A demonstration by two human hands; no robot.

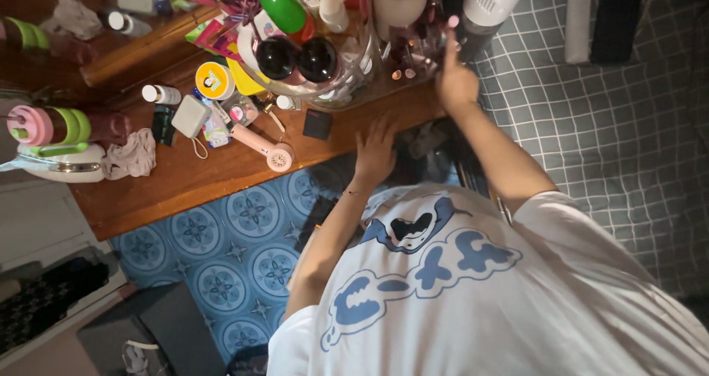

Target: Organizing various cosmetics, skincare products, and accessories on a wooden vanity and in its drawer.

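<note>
The right hand point(456, 80) reaches up toward twelve o'clock with one finger stretched long, its pink nail just at the dark base of a white bottle point(491, 3); the other fingers curl loosely into the palm and grip nothing that can be seen, though whether the fingertip actually touches the bottle cannot be told. The left hand point(377, 151) lies flat at the near edge of the wooden table point(185, 180), fingers spread wide and empty, pressing on the wood just at four o'clock from a small black square case point(317, 124). Judged from how things lie, the reach among the bottles looks barely begun: nothing is lifted, and the clutter sits undisturbed. Outward from the hands, a clear round tray point(336, 88) crowded with bottles stands at ten o'clock from the left hand, holding two dark glossy round caps point(297, 58), a green-capped bottle point(282, 7) and a cream pump bottle point(399, 3). Farther toward nine o'clock lie a pink handheld fan point(262, 145), a yellow round tin point(214, 80), a crumpled pink cloth point(131, 154) and a pink and green tumbler point(48, 125) on its side. At three o'clock spreads a grey checked bedspread point(613, 125); below the table shows blue patterned floor tile point(229, 250).
</note>
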